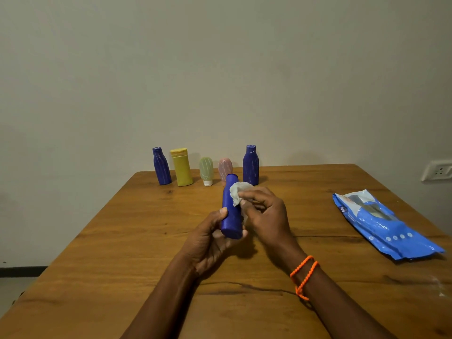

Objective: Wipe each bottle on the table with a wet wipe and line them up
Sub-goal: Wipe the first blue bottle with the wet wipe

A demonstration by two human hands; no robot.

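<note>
My left hand (208, 241) grips the base of a blue bottle (231, 209), held up above the middle of the wooden table (122, 241). My right hand (266, 214) pinches a crumpled white wet wipe (238, 190) against the bottle's upper right side. Along the table's far edge stands a row: a dark blue bottle (161, 166), a yellow bottle (181, 167), a small green tube (206, 171), a pink tube (225, 167) partly hidden behind the held bottle, and another dark blue bottle (251, 165).
A blue pack of wet wipes (384, 223) lies on the table at the right. A wall socket (437, 170) sits on the wall at far right. The wall rises just behind the row of bottles.
</note>
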